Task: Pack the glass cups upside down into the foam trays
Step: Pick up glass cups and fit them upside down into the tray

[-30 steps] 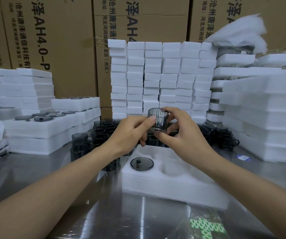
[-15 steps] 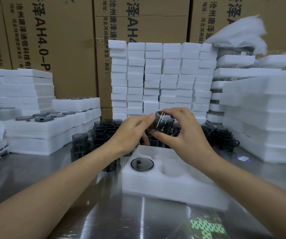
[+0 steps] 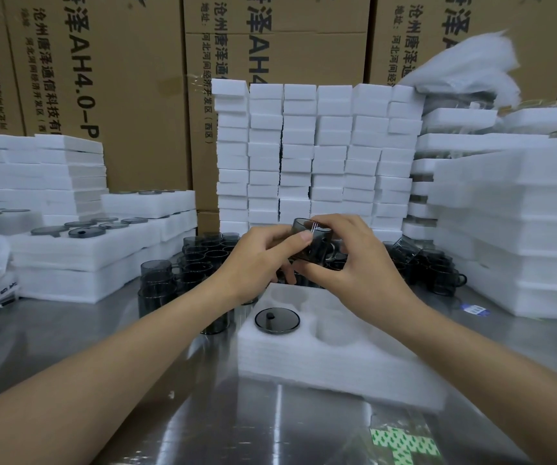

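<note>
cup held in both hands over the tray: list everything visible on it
The glass cup is a short cylinder of smoky grey see-through glass with thin bright glints on its wall. It hangs tilted above the far edge of the foam tray, clear of it. The left hand pinches its side with the thumb; the right hand curls round its top and far side. No handle shows.

Loose cups behind foam tray

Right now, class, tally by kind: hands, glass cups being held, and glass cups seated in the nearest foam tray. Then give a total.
hands: 2, left hand and right hand
held glass cup: 1
seated glass cup in the foam tray: 1
total: 4
</note>
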Available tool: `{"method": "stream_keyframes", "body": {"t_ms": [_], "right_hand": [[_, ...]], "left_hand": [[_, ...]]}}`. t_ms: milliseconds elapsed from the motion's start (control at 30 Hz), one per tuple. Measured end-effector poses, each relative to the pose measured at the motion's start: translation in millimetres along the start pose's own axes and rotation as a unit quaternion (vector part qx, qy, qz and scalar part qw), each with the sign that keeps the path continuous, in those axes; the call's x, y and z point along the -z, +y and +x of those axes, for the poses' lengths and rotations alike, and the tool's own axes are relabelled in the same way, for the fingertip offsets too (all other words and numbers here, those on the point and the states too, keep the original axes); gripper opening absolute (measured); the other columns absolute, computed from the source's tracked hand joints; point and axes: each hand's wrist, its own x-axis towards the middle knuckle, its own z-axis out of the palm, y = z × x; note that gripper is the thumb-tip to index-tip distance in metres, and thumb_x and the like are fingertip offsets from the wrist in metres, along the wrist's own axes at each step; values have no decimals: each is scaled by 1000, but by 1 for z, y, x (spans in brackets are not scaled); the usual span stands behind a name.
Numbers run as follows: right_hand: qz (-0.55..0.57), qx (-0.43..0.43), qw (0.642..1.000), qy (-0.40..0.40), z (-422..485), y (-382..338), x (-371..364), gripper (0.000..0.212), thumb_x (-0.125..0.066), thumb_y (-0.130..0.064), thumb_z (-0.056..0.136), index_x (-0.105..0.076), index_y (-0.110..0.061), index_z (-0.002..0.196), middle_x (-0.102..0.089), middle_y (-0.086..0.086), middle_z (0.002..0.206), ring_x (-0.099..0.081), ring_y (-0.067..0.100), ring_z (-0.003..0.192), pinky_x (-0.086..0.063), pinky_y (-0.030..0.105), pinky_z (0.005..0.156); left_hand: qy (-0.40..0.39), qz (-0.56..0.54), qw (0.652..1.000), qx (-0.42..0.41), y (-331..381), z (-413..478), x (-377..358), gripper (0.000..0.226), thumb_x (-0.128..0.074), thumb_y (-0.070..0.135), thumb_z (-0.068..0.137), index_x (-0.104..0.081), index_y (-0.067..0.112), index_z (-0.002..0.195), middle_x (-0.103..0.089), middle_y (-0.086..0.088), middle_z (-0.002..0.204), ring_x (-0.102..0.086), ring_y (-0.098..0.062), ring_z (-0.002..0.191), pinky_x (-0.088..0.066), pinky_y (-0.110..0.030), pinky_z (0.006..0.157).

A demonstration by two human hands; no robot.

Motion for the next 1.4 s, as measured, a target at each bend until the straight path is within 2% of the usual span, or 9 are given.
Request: {"method": "stream_keyframes", "body": {"t_ms": [167,333,467,600,767,900,1067,1267,1400], "right_hand": [[60,-39,997,-8,-1,3,-1,49,-87,-44,83,-60,-43,123,-74,-22,108,-69,1,106,-51,25,92],[82,-43,995,32,1,6,-1,63,-90,-43,79,-58,-40,133,-71,-21,114,-68,3,109,-56,34,97],[51,-30,996,64,1,7,1,62,-93,-36,79,-61,-35,132,-60,-21,122,-60,1,114,-51,28,101],[30,-5,997,74,1,3,4,57,-94,-30,78,-66,-30,128,-57,-15,125,-55,4,120,-42,19,102],[14,19,998,51,0,-1,3,55,-93,-20,78,-69,-33,126,-57,-13,126,-54,10,125,-46,32,109],[24,25,998,47,0,1,2,58,-91,-22,77,-64,-41,124,-57,-18,126,-53,9,127,-46,31,107],[21,-9,999,43,2,6,1,61,-94,-36,78,-61,-36,129,-57,-18,127,-53,8,125,-43,27,105],[32,-14,997,63,2,4,2,57,-91,-44,80,-66,-35,130,-55,-22,127,-52,2,127,-42,22,104],[37,5,995,93,0,1,4,51,-91,-37,81,-67,-35,125,-57,-16,127,-52,1,128,-40,20,106]], "left_hand": [[-4,-34,999,13,3,0,1,47,-58,64,90,-75,20,93,-74,-3,78,-71,-21,66,-47,-25,56],[-13,-85,995,42,3,1,0,49,-50,50,100,-74,8,106,-76,-6,83,-69,-22,67,-49,-26,56],[-19,-74,994,75,5,3,-2,49,-46,50,104,-74,14,119,-81,-10,103,-72,-23,73,-50,-28,60],[-5,-23,996,85,2,2,-2,34,-43,40,116,-71,25,128,-76,-9,108,-75,-23,77,-50,-30,63],[-34,-50,995,84,7,0,-2,40,-51,53,104,-75,25,119,-79,-5,104,-76,-22,82,-52,-26,63],[-30,-63,996,57,10,-1,-3,36,-62,54,98,-78,24,111,-80,-1,99,-75,-17,82,-52,-23,63],[8,-171,980,102,12,3,0,56,-53,56,92,-75,10,116,-79,-17,103,-71,-21,79,-50,-29,61],[-1,-192,973,130,8,4,2,47,-46,55,101,-86,31,92,-80,-8,99,-74,-17,83,-53,-28,64],[66,-151,973,161,3,7,5,44,-42,48,112,-79,27,118,-82,1,102,-76,-15,85,-53,-29,67]]}}
